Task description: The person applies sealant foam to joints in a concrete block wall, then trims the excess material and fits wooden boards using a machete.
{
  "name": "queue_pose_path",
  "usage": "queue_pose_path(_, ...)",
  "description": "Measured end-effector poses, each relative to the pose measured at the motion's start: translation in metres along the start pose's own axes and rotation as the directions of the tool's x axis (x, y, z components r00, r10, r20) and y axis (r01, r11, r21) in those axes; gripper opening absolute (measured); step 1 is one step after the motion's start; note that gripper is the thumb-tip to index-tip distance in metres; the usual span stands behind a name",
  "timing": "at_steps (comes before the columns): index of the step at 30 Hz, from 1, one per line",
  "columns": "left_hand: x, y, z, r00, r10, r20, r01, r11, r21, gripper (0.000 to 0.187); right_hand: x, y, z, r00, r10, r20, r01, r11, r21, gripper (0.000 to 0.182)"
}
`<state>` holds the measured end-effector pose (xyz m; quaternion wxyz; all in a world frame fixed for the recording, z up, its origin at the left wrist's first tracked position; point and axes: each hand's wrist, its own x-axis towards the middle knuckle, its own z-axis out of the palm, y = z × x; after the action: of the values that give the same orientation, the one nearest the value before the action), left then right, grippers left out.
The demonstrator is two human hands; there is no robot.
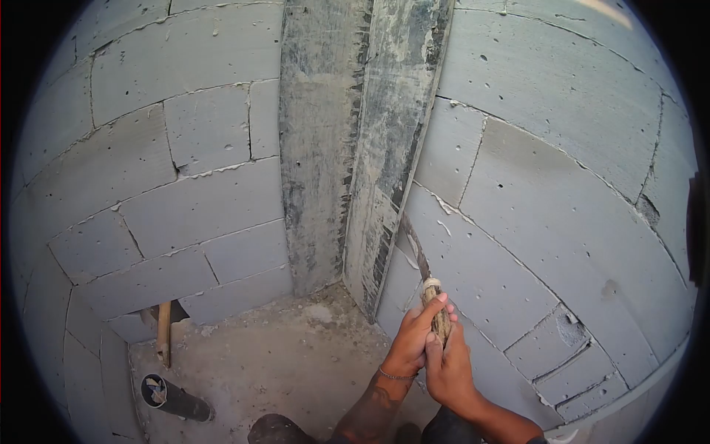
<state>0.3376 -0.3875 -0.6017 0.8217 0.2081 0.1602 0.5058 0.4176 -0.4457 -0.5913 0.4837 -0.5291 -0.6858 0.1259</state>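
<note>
Both of my hands are wrapped round the worn handle of a long, narrow metal tool. My left hand is on the left side of the handle, with a bracelet at the wrist. On the right side, my right hand closes round its lower part. The dark metal blade points up and away, its far end at the right edge of a grey, mortar-stained corner board, against the block wall. Whether the tip goes behind the board, I cannot tell.
A second stained board face adjoins the left block wall. On the dusty concrete floor, a dark open pipe stands at the lower left. A brown pipe leans by a wall hole. My knees are at the bottom edge.
</note>
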Motion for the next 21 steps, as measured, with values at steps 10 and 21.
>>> queue_pose_path(10, 0.059, -0.041, -0.007, 0.993, -0.009, 0.119, -0.07, 0.766, 0.639, 0.031, 0.017, 0.095, -0.072, 0.967, 0.23, 0.106, -0.244, 0.958, 0.147, 0.024)
queue_pose_path(21, 0.198, 0.186, -0.14, 0.277, 0.908, 0.314, 0.056, -0.342, 0.938, 0.019, 0.041, 0.116, -0.053, 0.917, 0.332, 0.219, -0.356, 0.931, 0.082, 0.03)
